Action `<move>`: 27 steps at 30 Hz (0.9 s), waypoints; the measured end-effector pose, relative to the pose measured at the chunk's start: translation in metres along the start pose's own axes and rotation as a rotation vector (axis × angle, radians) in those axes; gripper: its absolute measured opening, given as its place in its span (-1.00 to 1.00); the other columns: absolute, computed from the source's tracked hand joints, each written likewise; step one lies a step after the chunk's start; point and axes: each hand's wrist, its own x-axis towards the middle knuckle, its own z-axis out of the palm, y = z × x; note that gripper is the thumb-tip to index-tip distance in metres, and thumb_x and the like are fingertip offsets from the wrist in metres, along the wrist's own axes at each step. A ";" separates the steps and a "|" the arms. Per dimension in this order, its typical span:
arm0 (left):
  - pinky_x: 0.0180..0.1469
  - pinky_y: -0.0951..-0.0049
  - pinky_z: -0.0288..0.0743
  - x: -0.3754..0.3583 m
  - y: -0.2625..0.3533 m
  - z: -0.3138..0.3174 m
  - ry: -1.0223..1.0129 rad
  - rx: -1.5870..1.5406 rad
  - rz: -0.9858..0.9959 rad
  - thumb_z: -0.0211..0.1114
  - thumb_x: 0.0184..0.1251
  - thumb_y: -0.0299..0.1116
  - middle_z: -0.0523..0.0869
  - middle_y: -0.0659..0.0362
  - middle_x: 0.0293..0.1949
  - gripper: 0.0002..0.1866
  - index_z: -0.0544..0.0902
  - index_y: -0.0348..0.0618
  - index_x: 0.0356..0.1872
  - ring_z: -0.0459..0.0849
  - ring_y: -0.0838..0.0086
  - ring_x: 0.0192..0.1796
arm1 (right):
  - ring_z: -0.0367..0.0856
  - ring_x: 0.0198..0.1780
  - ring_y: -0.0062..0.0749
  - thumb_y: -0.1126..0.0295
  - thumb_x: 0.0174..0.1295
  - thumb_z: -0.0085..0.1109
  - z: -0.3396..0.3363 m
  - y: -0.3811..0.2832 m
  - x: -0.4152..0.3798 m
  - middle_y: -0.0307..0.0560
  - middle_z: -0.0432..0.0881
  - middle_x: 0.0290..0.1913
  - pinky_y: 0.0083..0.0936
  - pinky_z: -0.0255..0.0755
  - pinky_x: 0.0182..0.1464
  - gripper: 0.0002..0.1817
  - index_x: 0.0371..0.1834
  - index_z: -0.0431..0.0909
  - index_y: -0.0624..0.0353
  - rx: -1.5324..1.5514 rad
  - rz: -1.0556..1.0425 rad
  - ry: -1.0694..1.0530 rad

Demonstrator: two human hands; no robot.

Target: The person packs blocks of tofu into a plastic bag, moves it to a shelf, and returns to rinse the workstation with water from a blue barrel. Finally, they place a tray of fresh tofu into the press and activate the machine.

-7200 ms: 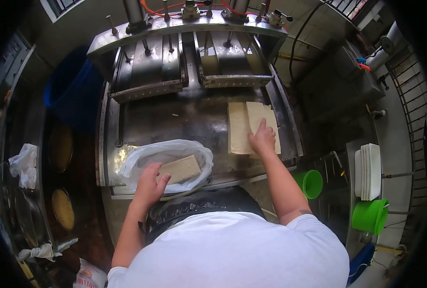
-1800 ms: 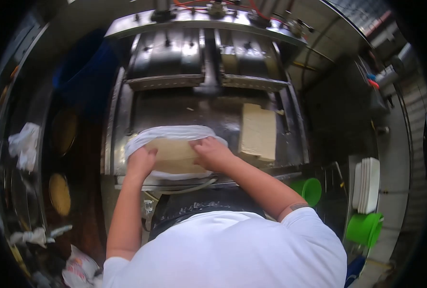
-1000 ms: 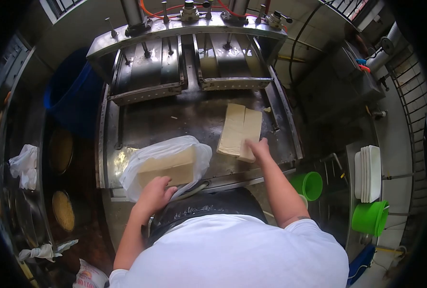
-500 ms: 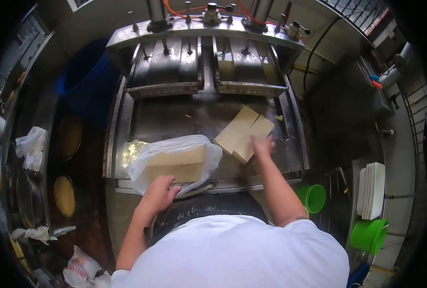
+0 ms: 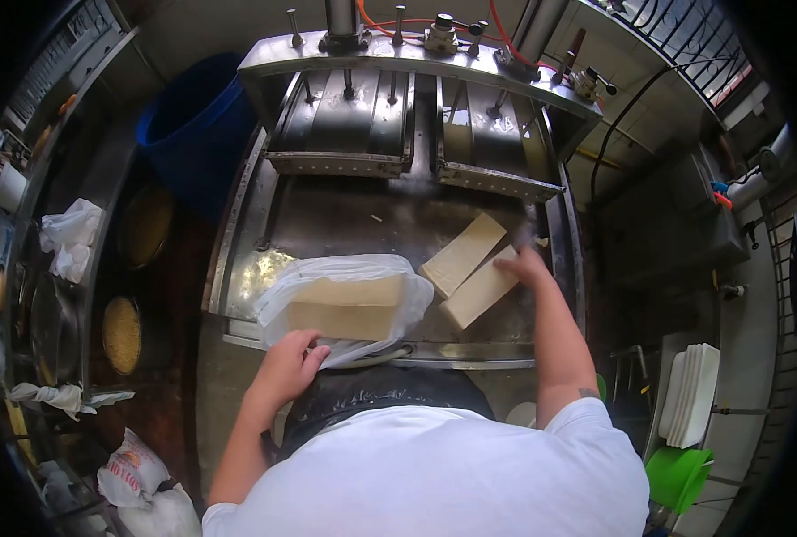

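Observation:
Pale blocks, seemingly two side by side, lie in an open white plastic bag on the metal press table. My left hand is at the bag's near edge, thumb and fingers pinched on the plastic. To the right are two more pale blocks, a farther one and a nearer one, slanted with a narrow gap between them. My right hand grips the upper right end of the nearer block, its fingertips over the top.
Behind the table's open part stand two metal press frames under cylinders. A blue barrel is at the back left, with round containers below it. White trays and a green bucket are at the right. A small crumb lies beyond my right hand.
The two loose blocks, earlier nearly together, are now apart, the nearer one shifted with my right hand. The whole view has shifted a little. My left hand stays at the bag's edge.

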 end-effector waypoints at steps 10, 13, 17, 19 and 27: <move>0.07 0.13 0.63 0.026 -0.003 0.011 -0.061 -0.016 0.073 0.40 0.49 -0.19 0.80 -0.16 -0.07 -0.62 0.73 -0.33 0.07 0.77 -0.04 0.01 | 0.75 -0.12 -0.35 0.26 0.15 0.67 -0.004 -0.011 -0.119 -0.10 0.83 -0.10 -0.34 0.61 -0.01 -0.56 -0.02 0.70 0.25 0.588 -0.167 -0.056; 0.09 0.14 0.64 0.043 0.000 0.023 -0.111 -0.066 0.091 0.42 0.48 -0.16 0.80 -0.15 -0.06 -0.59 0.73 -0.34 0.09 0.78 0.00 0.01 | 0.73 -0.16 -0.40 0.29 0.15 0.67 -0.057 -0.103 -0.194 -0.08 0.82 -0.16 -0.36 0.62 -0.05 -0.58 -0.07 0.67 0.26 0.417 -0.314 0.025; 0.22 0.20 0.65 0.067 0.003 0.044 -0.259 -0.194 0.096 0.48 0.47 -0.14 0.74 -0.14 0.19 -0.37 0.58 -0.28 0.43 0.76 0.13 0.16 | 0.67 -0.16 -0.56 0.50 0.08 0.65 -0.088 -0.180 -0.252 -0.21 0.74 -0.19 -0.47 0.58 -0.08 -0.60 -0.07 0.64 0.24 0.056 -0.688 0.153; 0.36 0.25 0.58 0.071 0.012 0.047 -0.311 -0.328 0.121 0.50 0.47 -0.17 0.58 -0.06 0.42 -0.16 0.32 -0.18 0.66 0.66 0.20 0.32 | 0.69 -0.16 -0.54 0.45 0.12 0.66 -0.092 -0.191 -0.258 -0.17 0.76 -0.18 -0.46 0.60 -0.06 -0.61 -0.06 0.65 0.24 0.246 -0.667 0.089; 0.35 0.30 0.57 0.045 -0.030 0.013 -0.071 -0.989 -0.066 0.50 0.47 -0.27 0.73 0.10 0.25 -0.38 0.51 -0.24 0.46 0.69 0.41 0.27 | 0.71 0.06 -0.50 0.34 0.49 0.42 0.040 -0.167 -0.217 -0.16 0.76 0.09 -0.44 0.60 0.17 -0.63 0.25 0.59 0.21 1.157 -0.307 -0.282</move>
